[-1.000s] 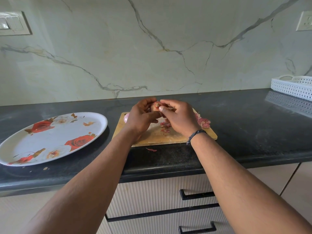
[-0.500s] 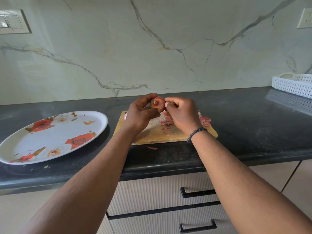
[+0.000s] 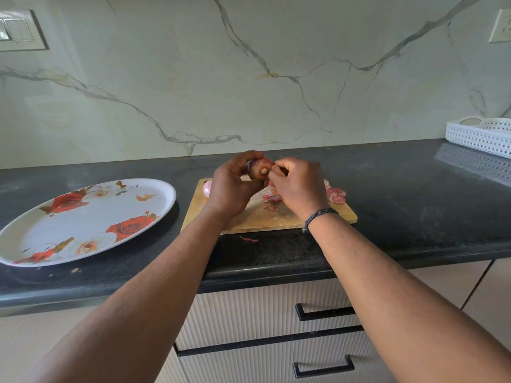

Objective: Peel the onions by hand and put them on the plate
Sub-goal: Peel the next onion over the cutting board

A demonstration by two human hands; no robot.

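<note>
My left hand grips a small red onion above the wooden cutting board, root end facing me. My right hand pinches the onion's skin beside the root. A pale peeled onion lies on the board's left end, partly hidden by my left hand. Pink peels lie on the board to the right. The white oval plate with red roses sits on the counter to the left, with no onion on it.
A stray peel lies on the black counter in front of the board. A white perforated basket stands at the far right by the marble wall. Drawers with black handles are below the counter edge.
Both hands have lifted the onion a little higher above the board and turned it, so the root end now points toward me. My right fingers have shifted to the skin beside the root.
</note>
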